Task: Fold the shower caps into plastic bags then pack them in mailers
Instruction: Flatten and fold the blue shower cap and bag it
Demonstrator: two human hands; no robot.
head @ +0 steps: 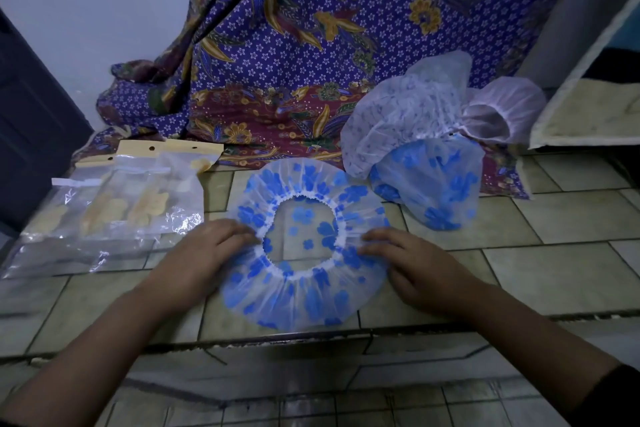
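Observation:
A clear shower cap with blue flowers (304,298) lies flat on the tiled floor, its white elastic opening facing up. My left hand (201,253) rests on its left side, fingertips at the elastic rim. My right hand (412,263) rests on its right side, fingers touching the gathered plastic. Whether either hand pinches the plastic I cannot tell. A pile of other shower caps (429,135) sits at the back right: one with blue flowers, a white patterned one and a pale one. Several clear plastic bags with yellow header cards (114,198) lie at the left.
A purple batik cloth (311,45) hangs and spreads behind the work area. A dark door (31,121) stands at the far left. A pale mat edge (588,114) is at the right. A floor step edge (277,340) runs just below the cap.

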